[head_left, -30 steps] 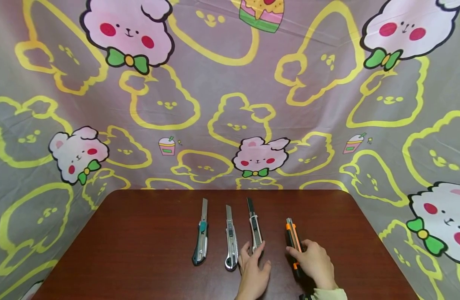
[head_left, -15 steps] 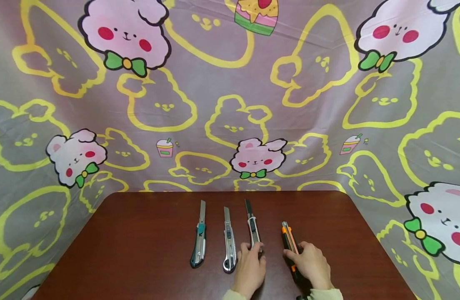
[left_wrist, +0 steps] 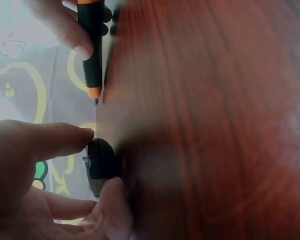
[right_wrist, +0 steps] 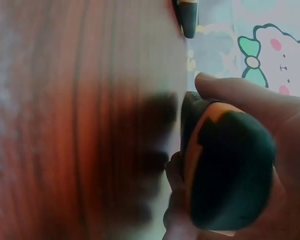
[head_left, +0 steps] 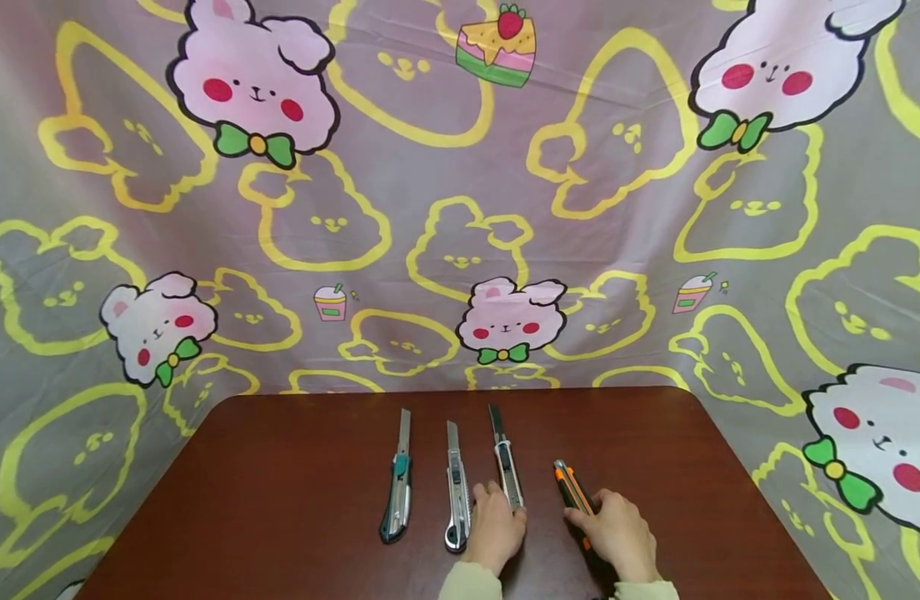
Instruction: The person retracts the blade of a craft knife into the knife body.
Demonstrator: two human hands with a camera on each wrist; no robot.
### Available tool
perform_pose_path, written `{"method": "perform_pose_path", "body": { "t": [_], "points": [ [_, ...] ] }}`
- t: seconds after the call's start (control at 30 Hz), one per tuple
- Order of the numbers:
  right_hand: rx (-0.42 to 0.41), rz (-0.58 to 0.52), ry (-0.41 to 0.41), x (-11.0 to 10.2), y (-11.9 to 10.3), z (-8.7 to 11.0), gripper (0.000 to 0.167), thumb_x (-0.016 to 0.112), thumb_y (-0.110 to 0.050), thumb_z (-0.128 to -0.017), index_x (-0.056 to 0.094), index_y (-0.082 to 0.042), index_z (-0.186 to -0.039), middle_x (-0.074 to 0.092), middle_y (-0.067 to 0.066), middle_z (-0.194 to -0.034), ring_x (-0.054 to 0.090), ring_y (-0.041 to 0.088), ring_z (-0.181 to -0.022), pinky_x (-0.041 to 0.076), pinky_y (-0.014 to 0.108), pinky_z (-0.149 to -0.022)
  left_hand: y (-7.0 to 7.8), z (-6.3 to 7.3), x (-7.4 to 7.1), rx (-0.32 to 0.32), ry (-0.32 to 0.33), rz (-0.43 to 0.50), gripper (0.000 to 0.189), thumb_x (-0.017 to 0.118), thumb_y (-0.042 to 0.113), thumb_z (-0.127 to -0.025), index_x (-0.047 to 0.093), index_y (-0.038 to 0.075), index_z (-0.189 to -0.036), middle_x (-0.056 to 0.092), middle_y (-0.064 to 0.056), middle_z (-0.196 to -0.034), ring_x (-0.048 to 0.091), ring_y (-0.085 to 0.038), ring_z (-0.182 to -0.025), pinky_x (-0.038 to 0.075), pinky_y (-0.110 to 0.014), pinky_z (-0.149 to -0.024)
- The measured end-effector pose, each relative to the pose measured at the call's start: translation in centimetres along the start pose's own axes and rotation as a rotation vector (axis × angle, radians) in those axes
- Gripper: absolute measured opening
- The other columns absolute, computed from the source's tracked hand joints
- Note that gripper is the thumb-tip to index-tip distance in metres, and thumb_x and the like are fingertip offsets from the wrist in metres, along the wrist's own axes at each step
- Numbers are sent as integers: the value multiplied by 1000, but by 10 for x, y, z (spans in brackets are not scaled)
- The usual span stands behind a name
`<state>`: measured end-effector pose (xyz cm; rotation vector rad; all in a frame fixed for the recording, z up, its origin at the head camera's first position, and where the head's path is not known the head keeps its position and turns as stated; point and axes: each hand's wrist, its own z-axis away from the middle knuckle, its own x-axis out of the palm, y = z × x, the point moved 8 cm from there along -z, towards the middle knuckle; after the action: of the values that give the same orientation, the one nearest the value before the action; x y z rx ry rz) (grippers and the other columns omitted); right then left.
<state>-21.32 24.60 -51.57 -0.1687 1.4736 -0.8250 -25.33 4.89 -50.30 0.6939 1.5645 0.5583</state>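
My right hand [head_left: 616, 533] grips an orange-and-black utility knife [head_left: 571, 489], its front end pointing away and slightly left. The right wrist view shows the butt of that knife [right_wrist: 232, 170] close up, the thumb along one side and fingers curled below. My left hand [head_left: 497, 527] is at the near end of a white-and-black utility knife [head_left: 508, 479] with a dark blade out. Its thumb and fingers pinch the dark end [left_wrist: 101, 161] in the left wrist view. Left of it lie a silver utility knife [head_left: 457, 492] and a teal-and-black one [head_left: 399, 492], both with blades extended.
All the knives are on a dark red-brown table [head_left: 280, 500], its far corners rounded. A patterned cloth [head_left: 400, 200] with cartoon bunnies hangs behind the table and at both sides.
My left hand's spread fingers have drawn in around the near end of the white-and-black knife. The orange-and-black knife's tip has swung left in my right hand. The head view has tilted up slightly.
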Motion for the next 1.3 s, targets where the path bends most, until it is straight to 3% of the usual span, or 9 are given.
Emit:
{"method": "perform_pose_path", "body": {
  "t": [0.13,0.27,0.47,0.57,0.77,0.87,0.97,1.17,1.3],
  "points": [
    [-5,0,14,2,-3,2,39,74,-44,-77,64,-9,-90,59,0,-60,57,22,-58,39,38,-48,-2,-1,2,-19,-8,9,51,78,11,-75,55,-19,-109,47,-25,-100,61,-41,-72,55,-47,-69],
    [-5,15,22,3,-6,4,41,75,-41,-77,64,-6,-95,58,3,-66,56,23,-57,40,38,-48,-3,-2,4,-33,-8,9,54,78,11,-75,55,-19,-114,45,-27,-108,62,-44,-79,55,-48,-73],
    [-26,62,33,2,-13,5,42,75,-39,-77,62,-4,-96,58,12,-79,57,29,-64,44,45,-52,-6,-5,3,-54,4,26,47,81,12,-67,57,-13,-100,50,-23,-92,60,-37,-74,54,-46,-70],
    [-33,67,39,2,-15,5,42,74,-39,-78,62,-4,-97,57,14,-83,57,31,-67,44,46,-52,-10,-8,2,-57,1,55,51,80,10,-62,56,-14,-100,52,-24,-88,59,-37,-78,53,-49,-74],
    [-50,17,107,-3,-19,5,41,69,-37,-81,65,-2,-103,56,24,-101,54,42,-88,47,50,-56,-18,-13,3,-6,-68,141,28,75,9,-65,59,-4,-83,55,-12,-75,53,-25,-70,50,-40,-66],
    [-73,-45,137,-7,-23,5,37,68,-34,-84,67,-3,-103,58,24,-102,56,41,-89,48,50,-59,-19,-13,2,-28,-138,283,15,71,8,-68,61,1,-77,56,-3,-67,50,-16,-59,46,-30,-55],
    [-93,-115,153,-9,-26,3,32,69,-33,-85,69,-5,-99,62,17,-96,61,33,-83,48,46,-62,-22,-11,8,-101,-220,484,13,68,6,-75,62,-2,-84,55,1,-64,48,-7,-50,44,-22,-48],
    [-107,-267,199,-10,-33,1,26,67,-28,-88,70,-6,-100,68,6,-89,62,20,-81,46,34,-67,-24,-8,23,-232,-364,910,10,62,0,-86,57,-7,-92,59,-1,-69,56,-4,-54,48,-14,-51],
    [-59,-559,111,5,-38,3,38,59,-33,-95,62,-1,-115,68,11,-100,62,16,-78,50,27,-63,-24,-2,24,-265,-429,1050,14,61,1,-89,59,-9,-98,66,-1,-73,63,-5,-62,50,-15,-55]
  ]
}}
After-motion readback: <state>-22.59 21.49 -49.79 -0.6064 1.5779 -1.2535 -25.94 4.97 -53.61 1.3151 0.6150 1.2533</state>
